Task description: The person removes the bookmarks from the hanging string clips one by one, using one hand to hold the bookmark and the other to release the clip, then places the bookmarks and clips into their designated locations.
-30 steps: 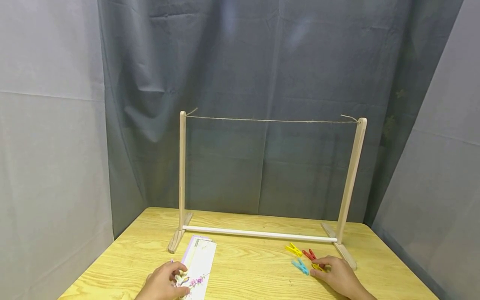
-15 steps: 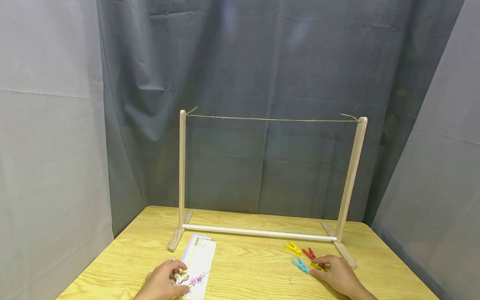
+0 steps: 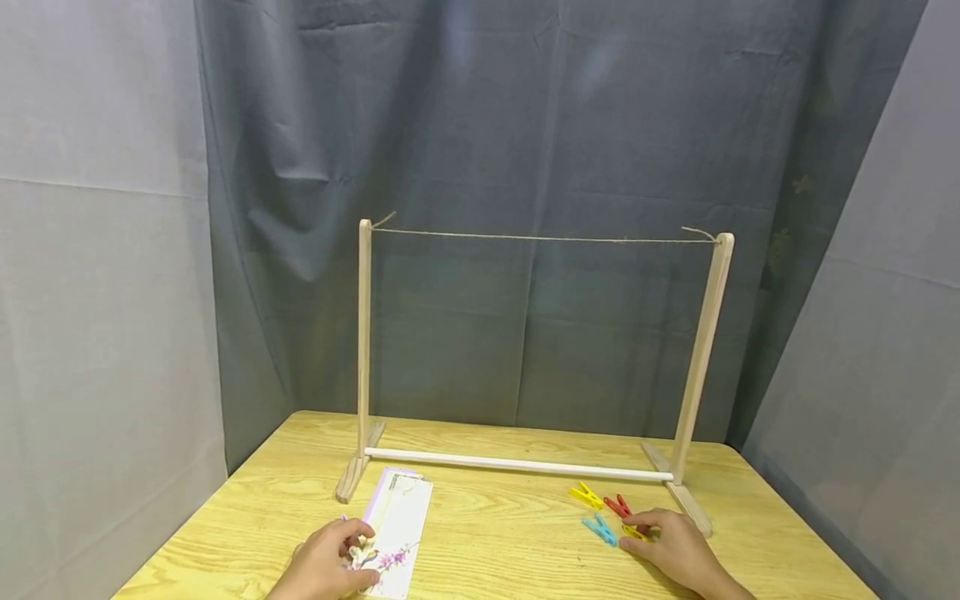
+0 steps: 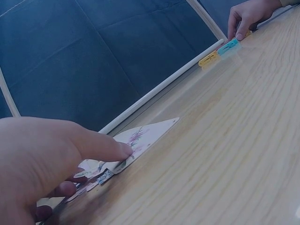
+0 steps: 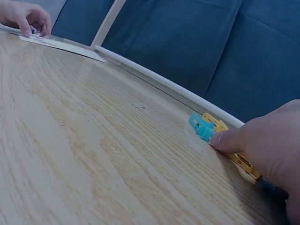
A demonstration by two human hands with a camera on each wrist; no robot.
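From my seat, nothing hangs yet: the string [image 3: 540, 240] stretched between the 2 posts of the wooden stand [image 3: 364, 333] across the middle of the head view is bare, so I judge the work barely begun, with picking up and everything after it left.

My left hand [image 3: 326, 567], at the bottom left of the head frame, rests on the near end of the stack of cards [image 3: 397, 527]. In the left wrist view the index finger presses flat on the card corner while lower fingers curl under its edge; I read that as a pinch on the cards, none lifted off the table [image 3: 495, 542].

My right hand [image 3: 675, 554], at the bottom right, covers the yellow clip [image 3: 636, 533] with curled fingers. The right wrist view shows a fingertip on it, the clip lying flat on the wood, so I take it as gripped but not raised.

The cards are long, white with a purple flower print, fanned slightly at the far end. Just left of my right hand lie 3 more clips: the blue clip [image 3: 601, 531], the red clip [image 3: 618, 507] and a second yellow clip [image 3: 587, 497], close together, near the stand's right foot.
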